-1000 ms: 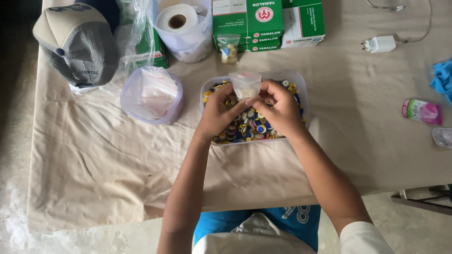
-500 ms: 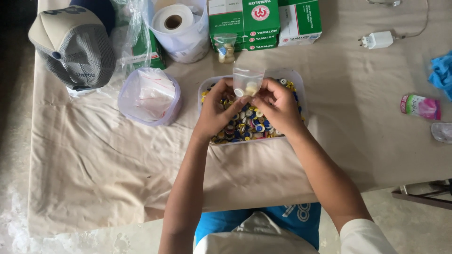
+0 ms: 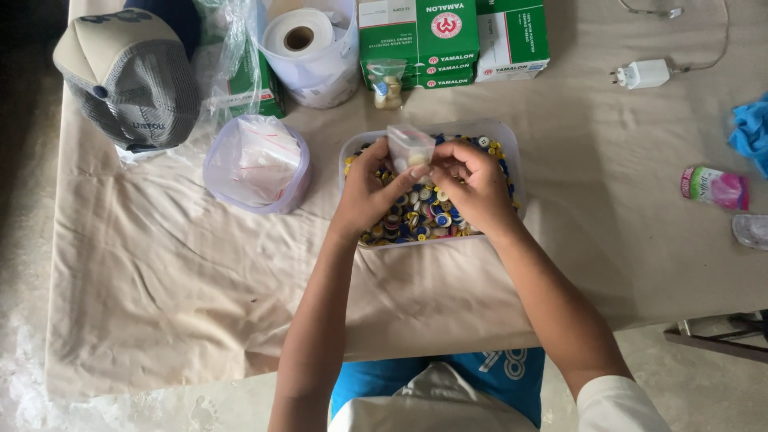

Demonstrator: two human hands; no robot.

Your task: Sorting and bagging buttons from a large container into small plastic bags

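A small clear plastic bag (image 3: 408, 146) is pinched between my left hand (image 3: 370, 192) and my right hand (image 3: 472, 182), just above a clear rectangular tub (image 3: 506, 138). The tub is full of several small buttons (image 3: 422, 218) in blue, yellow, white and dark colours. A pale button shows inside the bag near my right fingertips. Both hands hover over the middle of the tub, hiding much of its contents.
A round tub of small clear bags (image 3: 256, 163) sits left of the button tub. Behind are a filled small bag (image 3: 386, 83), green boxes (image 3: 448, 38), a paper roll (image 3: 301, 34) and a grey cap (image 3: 128, 77). A white charger (image 3: 645, 74), blue cloth (image 3: 752, 132) and pink packet (image 3: 716, 187) lie right.
The small bag has stayed between both hands above the tub; my fingers have shifted slightly around its opening, and a pale button now sits inside it.
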